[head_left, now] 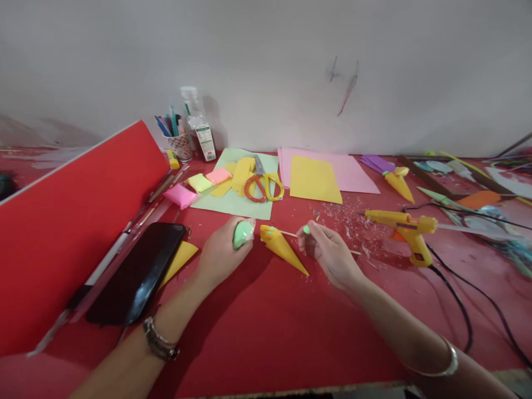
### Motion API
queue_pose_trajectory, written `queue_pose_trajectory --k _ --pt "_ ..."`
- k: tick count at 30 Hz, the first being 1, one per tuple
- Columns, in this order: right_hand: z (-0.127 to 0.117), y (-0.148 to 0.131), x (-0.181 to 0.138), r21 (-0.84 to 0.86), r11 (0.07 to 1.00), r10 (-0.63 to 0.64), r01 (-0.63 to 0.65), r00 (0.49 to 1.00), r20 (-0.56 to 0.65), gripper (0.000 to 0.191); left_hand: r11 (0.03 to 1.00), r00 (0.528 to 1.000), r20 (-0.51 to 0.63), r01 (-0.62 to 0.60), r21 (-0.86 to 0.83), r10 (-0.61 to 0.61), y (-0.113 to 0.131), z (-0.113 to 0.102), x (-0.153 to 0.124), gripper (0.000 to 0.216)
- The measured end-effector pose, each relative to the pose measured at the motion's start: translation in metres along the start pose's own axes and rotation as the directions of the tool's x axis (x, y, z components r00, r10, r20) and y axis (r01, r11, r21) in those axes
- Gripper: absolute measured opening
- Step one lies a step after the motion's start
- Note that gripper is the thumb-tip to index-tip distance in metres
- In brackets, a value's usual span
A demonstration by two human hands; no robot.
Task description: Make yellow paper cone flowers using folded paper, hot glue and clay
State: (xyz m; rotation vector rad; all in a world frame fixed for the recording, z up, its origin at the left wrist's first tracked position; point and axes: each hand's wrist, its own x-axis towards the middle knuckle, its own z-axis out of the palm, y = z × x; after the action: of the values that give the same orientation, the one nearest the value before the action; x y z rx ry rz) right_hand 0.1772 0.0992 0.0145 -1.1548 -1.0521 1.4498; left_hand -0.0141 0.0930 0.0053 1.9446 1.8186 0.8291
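Observation:
My left hand (222, 246) is closed around a small clear packet of mint-green clay (243, 234). Between the thumb and finger of my right hand (330, 252) is a little green lump of clay (306, 229). A yellow paper cone (286, 252) lies on the red table between the hands, its point toward me and to the right. Small green bits sit at its wide end. A thin wooden stick (288, 234) runs behind the cone and under my right hand.
To the right lies a yellow glue gun (401, 227) with its black cord. Scissors (261, 185), clay packets (180, 195) and paper sheets (316, 180) are further back. A dark phone (139, 271) and a red board (83, 227) are at left; a bottle (201, 130) stands by the wall.

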Motion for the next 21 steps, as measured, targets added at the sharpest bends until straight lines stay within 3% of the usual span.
queue_pose_trajectory --k 3,11,16,21 --pt "-0.0004 0.0019 0.0006 -0.036 0.999 -0.037 0.037 0.999 -0.014 0.017 1.000 1.000 -0.002 -0.012 -0.011 0.012 -0.0002 0.0002 -0.0003 0.014" --pt "-0.0002 0.0026 0.0009 0.081 0.997 -0.019 0.015 0.998 0.055 0.020 1.000 1.000 -0.005 -0.008 -0.014 0.008 -0.0012 0.0010 -0.0002 0.015" --pt "0.0004 0.0001 0.0006 0.002 1.000 -0.006 0.006 1.000 -0.015 0.019 1.000 1.000 -0.004 -0.015 -0.011 0.015 -0.0012 0.0009 0.0003 0.016" --pt "0.0015 0.0006 0.0003 0.063 0.998 -0.021 0.023 0.999 -0.031 0.022 1.000 1.000 -0.011 -0.019 -0.017 0.019 -0.0014 0.0012 0.0003 0.017"
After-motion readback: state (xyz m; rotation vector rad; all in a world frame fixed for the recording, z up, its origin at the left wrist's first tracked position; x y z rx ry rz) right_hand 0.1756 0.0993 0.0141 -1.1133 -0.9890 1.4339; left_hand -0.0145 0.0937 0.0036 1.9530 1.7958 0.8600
